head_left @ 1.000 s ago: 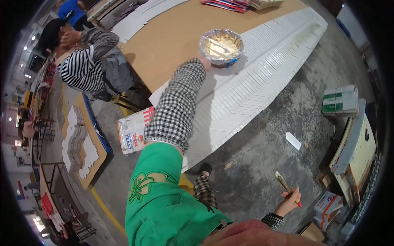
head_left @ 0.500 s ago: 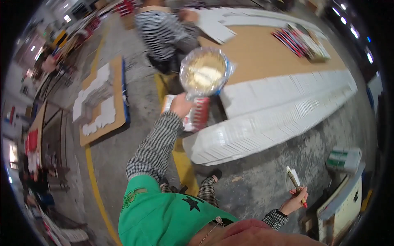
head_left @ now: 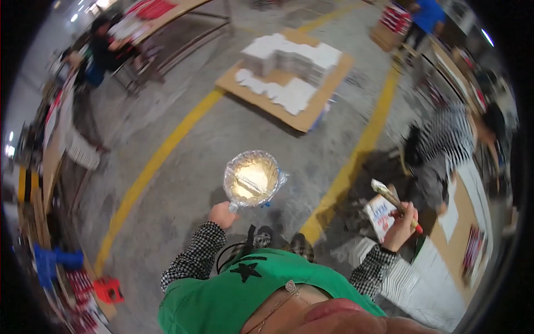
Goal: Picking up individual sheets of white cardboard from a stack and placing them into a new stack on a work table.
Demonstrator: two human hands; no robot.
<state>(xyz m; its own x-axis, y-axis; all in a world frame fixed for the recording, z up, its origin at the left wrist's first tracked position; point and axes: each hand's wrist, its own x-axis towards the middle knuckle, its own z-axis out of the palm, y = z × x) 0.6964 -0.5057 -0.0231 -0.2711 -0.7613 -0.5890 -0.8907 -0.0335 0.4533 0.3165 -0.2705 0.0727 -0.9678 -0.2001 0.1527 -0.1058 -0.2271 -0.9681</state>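
My left hand (head_left: 222,215) is closed round the handle of a round pan (head_left: 227,177) held out over the floor. Clear plastic film covers the pan's rim and bunches at its right side. Inside it lies a cream-coloured paste (head_left: 258,171), with a thin bar-like strip across it. Off to the right, my right hand (head_left: 399,229) grips a brush (head_left: 389,194) by its handle. Its white-coated bristles point up and left, well apart from the pan.
Ahead, white stacked card pieces (head_left: 300,58) rest on a brown board (head_left: 267,111) on the floor. At right, a person in a striped top (head_left: 448,136) bends beside a brown-topped table (head_left: 456,250). A red-and-white box (head_left: 379,217) stands behind my right hand. Another person (head_left: 108,50) sits far left.
My view has swung left, away from the table with white stacks toward the board on the floor. Pan and brush are still in my hands; the brush hand is now raised higher in view.
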